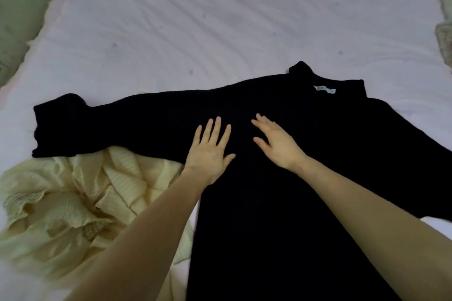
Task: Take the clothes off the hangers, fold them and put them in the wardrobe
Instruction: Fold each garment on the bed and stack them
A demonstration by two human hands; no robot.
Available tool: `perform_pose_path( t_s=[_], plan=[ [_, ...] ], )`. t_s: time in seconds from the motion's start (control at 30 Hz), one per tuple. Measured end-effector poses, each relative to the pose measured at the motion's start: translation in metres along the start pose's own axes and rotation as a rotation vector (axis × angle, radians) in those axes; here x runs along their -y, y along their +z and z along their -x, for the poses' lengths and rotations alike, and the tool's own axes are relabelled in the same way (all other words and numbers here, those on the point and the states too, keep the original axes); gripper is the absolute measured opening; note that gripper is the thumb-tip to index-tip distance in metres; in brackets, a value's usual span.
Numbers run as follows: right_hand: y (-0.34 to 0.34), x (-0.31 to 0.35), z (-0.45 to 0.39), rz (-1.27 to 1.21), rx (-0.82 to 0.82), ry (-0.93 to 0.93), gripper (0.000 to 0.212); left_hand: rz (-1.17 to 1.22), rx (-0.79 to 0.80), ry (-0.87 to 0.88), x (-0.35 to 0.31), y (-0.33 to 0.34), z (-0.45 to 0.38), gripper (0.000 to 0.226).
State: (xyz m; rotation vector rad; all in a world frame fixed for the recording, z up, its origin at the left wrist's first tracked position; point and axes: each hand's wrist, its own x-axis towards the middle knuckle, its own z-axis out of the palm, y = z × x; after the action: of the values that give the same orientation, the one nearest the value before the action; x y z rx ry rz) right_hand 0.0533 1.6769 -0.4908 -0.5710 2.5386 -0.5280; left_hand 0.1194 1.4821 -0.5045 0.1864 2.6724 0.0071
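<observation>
A black knitted sweater [330, 154] lies spread flat on the bed, collar at the far side with a white label [324, 90] showing. Its left sleeve [97, 127] stretches out to the left. My left hand [210, 151] rests flat on the sweater's chest with fingers straight and spread. My right hand [277, 144] lies flat beside it, fingers straight and pointing up-left. Neither hand holds anything. No hanger or wardrobe is in view.
A crumpled cream-yellow garment [73, 203] lies at the lower left, partly under the black sleeve. The bed has a wrinkled pale lilac sheet [195, 32]. Green floor [19, 7] shows past the bed's left edge.
</observation>
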Motion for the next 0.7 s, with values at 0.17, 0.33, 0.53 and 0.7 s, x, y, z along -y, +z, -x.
perform_pose_path(
  t_s=[0.17, 0.33, 0.53, 0.7],
  plan=[
    [-0.021, -0.020, 0.080, -0.066, -0.364, 0.236, 0.042, -0.076, -0.032, 0.252, -0.036, -0.014, 0.026, 0.062],
    [0.017, -0.042, 0.138, -0.027, 0.039, 0.277, 0.061, 0.012, 0.147, 0.222, -0.086, 0.012, 0.054, 0.076],
    [0.054, -0.024, 0.225, -0.189, -0.236, 0.389, 0.066, 0.145, 0.073, 0.178, -0.126, 0.018, 0.085, 0.063],
    [0.084, -0.004, 0.249, -0.179, -0.326, 0.554, 0.038, 0.140, 0.059, 0.336, -0.143, 0.024, 0.114, 0.067]
  ],
)
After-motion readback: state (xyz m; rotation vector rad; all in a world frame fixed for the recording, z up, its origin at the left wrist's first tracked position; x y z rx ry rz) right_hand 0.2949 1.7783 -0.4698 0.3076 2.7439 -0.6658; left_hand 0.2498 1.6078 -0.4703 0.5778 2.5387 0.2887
